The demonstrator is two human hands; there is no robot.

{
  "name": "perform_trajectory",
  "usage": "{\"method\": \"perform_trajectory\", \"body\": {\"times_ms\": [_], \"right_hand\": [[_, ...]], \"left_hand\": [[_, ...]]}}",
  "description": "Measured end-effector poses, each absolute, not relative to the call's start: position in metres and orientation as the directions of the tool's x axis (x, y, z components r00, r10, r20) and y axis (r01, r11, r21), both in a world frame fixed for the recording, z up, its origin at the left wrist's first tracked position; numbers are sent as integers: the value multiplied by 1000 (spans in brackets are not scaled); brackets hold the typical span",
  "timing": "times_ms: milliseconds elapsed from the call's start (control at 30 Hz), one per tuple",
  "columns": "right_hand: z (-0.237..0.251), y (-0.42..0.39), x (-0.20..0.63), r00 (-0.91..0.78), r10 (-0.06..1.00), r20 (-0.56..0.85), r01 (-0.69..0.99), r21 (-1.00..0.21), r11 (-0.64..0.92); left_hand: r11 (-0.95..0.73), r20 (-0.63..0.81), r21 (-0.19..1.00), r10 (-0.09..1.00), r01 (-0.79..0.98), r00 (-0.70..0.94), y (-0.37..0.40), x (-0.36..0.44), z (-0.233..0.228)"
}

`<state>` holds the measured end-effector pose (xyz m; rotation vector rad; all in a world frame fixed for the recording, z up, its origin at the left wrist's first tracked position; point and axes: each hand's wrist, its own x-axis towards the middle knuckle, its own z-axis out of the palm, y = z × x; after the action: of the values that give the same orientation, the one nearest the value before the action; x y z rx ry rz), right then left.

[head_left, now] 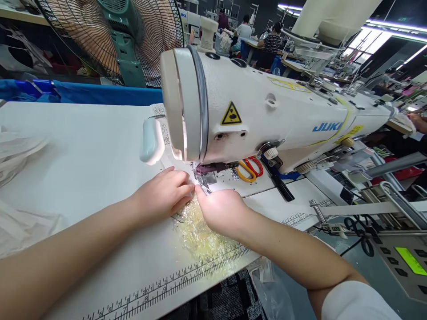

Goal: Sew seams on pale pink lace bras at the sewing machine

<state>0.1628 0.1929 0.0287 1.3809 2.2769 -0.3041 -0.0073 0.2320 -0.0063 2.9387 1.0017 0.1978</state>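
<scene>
A white sewing machine [240,106] stands across the table, its presser foot [203,179] low over the bed. My left hand [168,193] lies just left of the foot, fingers bent and drawn together at the tips. From the right, my right hand [222,211] meets it, thumb and fingers closed close in front of the foot. What the fingertips pinch is hidden by the hands. Beneath and in front of them is a crinkled, shiny yellowish patch [203,235] on the tabletop. White lace [165,129] shows behind the machine head.
Yellow- and red-handled scissors [248,170] lie under the machine arm near a black-handled tool [283,189]. Sheer white fabric [23,222] rests at the left. A printed ruler [163,291] runs along the front edge. A large fan [123,40] stands behind; people work in the background.
</scene>
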Motion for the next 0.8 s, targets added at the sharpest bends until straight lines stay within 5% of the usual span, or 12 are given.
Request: {"method": "perform_trajectory", "body": {"times_ms": [300, 433, 667, 800], "right_hand": [[23, 189, 161, -364, 787, -498, 893, 52, 447], [8, 177, 171, -411, 826, -385, 889, 29, 456], [-10, 166, 181, -443, 877, -186, 893, -4, 450], [-15, 155, 184, -441, 892, -102, 893, 47, 447]], "left_hand": [[-737, 75, -94, 665, 669, 743, 243, -13, 0], [-682, 63, -145, 716, 717, 695, 243, -19, -1], [-404, 7, 73, 914, 912, 405, 268, -28, 5], [-353, -5, 138, 934, 925, 357, 259, -29, 18]]}}
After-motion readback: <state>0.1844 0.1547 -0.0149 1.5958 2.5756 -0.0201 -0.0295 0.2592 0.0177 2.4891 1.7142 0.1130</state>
